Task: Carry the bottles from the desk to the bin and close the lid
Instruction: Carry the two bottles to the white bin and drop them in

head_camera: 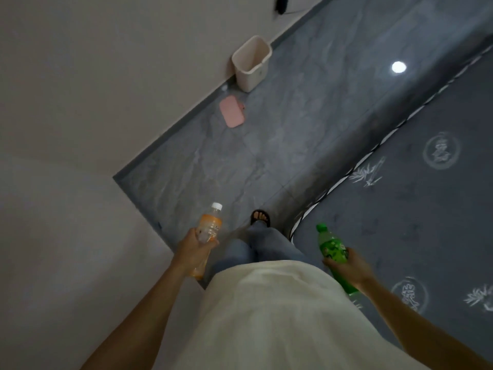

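We take the open-topped beige plastic bin as our reference point; all positions below are given relative to it.

Farthest from the bin, at the bottom of the view, we see a cream shirt and blue jeans. Our left hand is wrapped around the middle of a clear plastic bottle with an orange label and white cap; the cap points toward the bin. Our right hand grips the lower body of a green plastic bottle with a green cap, also angled cap-first toward the bin. Both bottles are well apart from the bin and off the floor.

Closer to the bin, one foot in a dark sandal stands on the grey marbled tile floor. A grey patterned mattress runs along the right side of the floor.

Near the bin, on our side of it, a flat pink lid lies on the floor, apart from the bin. The bin itself stands upright against the pale wall.
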